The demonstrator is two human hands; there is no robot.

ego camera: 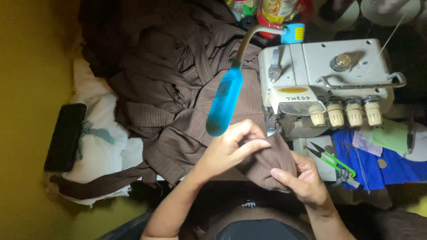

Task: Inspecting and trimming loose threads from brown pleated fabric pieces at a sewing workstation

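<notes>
While both hands pinch it, brown cloth (267, 162) sits at serger (311, 84) foot | left hand (224, 149) grip closed on top fold, right hand (304, 180) grip holding lower edge | soft, light, limp; best held near edge

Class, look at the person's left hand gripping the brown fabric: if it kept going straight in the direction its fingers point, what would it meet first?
The left hand points right along the brown striped fabric, so it would probably first meet the right hand pinching the same piece; depth is unclear.
</notes>
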